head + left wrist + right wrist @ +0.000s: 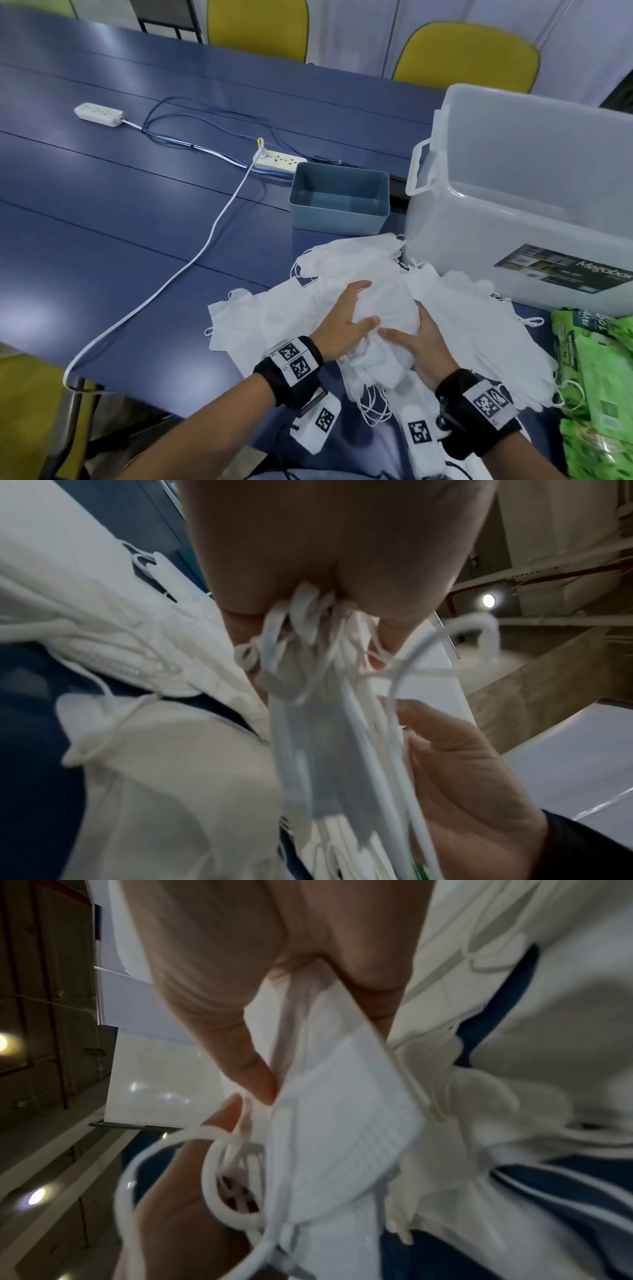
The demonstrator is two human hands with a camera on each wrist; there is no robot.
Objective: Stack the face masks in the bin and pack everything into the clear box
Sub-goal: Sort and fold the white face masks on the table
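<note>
A bundle of white face masks point(387, 308) is held upright between both hands over the near table edge. My left hand point(346, 313) grips its left side, fingers over the top and thumb in front. On the other side my right hand point(421, 339) clasps it, thumb in front. In the left wrist view my left hand point(325, 561) pinches the ear loops of the bundle point(322, 737). The right wrist view shows my right hand point(222, 988) closed on the bundle point(342, 1137). More loose masks point(274, 308) lie spread around. The empty blue bin point(339, 219) sits beyond, with the clear box point(513, 212) to its right.
A green printed package point(599, 377) lies at the right edge beside the clear box. Two white power strips point(97, 115) point(279, 161) with blue and white cables cross the blue table point(120, 222). Yellow chairs point(466, 58) stand behind it.
</note>
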